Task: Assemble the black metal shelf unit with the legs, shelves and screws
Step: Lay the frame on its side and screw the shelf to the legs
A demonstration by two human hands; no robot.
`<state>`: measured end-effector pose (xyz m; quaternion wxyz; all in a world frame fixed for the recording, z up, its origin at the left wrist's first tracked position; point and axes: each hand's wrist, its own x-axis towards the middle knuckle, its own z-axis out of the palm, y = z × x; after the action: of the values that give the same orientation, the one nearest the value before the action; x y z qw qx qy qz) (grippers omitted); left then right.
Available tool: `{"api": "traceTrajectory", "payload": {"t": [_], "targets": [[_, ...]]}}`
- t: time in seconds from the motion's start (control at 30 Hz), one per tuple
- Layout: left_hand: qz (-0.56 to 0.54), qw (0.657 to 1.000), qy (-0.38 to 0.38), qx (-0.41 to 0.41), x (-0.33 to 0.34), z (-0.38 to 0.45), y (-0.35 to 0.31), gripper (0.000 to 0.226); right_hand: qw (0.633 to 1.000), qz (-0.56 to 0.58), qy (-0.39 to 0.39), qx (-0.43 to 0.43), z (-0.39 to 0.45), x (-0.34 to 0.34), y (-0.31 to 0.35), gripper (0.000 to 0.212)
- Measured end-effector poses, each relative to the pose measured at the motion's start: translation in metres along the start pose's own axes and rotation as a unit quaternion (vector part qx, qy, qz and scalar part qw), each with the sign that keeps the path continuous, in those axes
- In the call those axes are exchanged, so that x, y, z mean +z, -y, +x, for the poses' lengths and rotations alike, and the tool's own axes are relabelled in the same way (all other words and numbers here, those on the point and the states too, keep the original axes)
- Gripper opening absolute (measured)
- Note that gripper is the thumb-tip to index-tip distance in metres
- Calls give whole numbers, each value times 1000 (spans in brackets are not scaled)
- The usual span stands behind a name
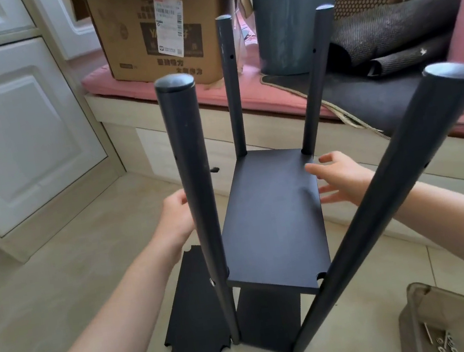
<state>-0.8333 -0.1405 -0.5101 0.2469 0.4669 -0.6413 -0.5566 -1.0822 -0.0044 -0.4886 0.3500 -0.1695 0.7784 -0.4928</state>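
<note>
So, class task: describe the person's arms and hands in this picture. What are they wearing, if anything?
Both forearms are bare to the frame edge, with no sleeves in view. The left hand and right hand wear no gloves, and no rings, watch or bracelets show. No markings or tools are attached to either arm.

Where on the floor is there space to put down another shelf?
The bare floor tiles on the left, between the white cabinet and the spare shelf lying flat, look roomiest. A smaller patch lies between the shelf unit and the screw tray. It is crowded around the four legs, and the pink bench behind is piled with things.
</note>
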Motion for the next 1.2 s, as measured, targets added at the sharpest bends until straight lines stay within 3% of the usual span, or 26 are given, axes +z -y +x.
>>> {"api": "traceTrajectory", "payload": {"t": [0.1, 0.13, 0.27, 0.5, 0.57, 0.67, 0.83, 1.03, 1.2], "targets": [[-44, 998, 38, 14, 23, 34, -21, 11, 997, -57, -15, -56, 14, 6, 10, 74], [-36, 998, 52, 20, 30, 42, -28, 22, 995, -70, -19, -74, 18, 7, 12, 76], [18, 995, 94, 40, 51, 57, -45, 63, 995, -62, -12, -80, 24, 12, 14, 67], [35, 987, 142, 61, 63, 73, -28, 75, 991, -83, -17, -103, 20, 11, 6, 67], [2, 983, 178, 54, 67, 72, -18, 76, 986, -110, -29, -126, 18, 10, 3, 66], [-70, 980, 184, 26, 67, 69, -10, 97, 984, -111, -22, -137, 15, 10, -1, 64], [-123, 977, 170, 30, 68, 62, -7, 65, 988, -87, -14, -124, 11, 12, -9, 67], [-163, 981, 105, 20, 71, 51, -1, 72, 995, -41, 5, -86, 6, 19, -6, 69], [-133, 984, 121, 15, 68, 51, -2, 89, 994, -69, 19, -85, 4, 18, -3, 66]]}}
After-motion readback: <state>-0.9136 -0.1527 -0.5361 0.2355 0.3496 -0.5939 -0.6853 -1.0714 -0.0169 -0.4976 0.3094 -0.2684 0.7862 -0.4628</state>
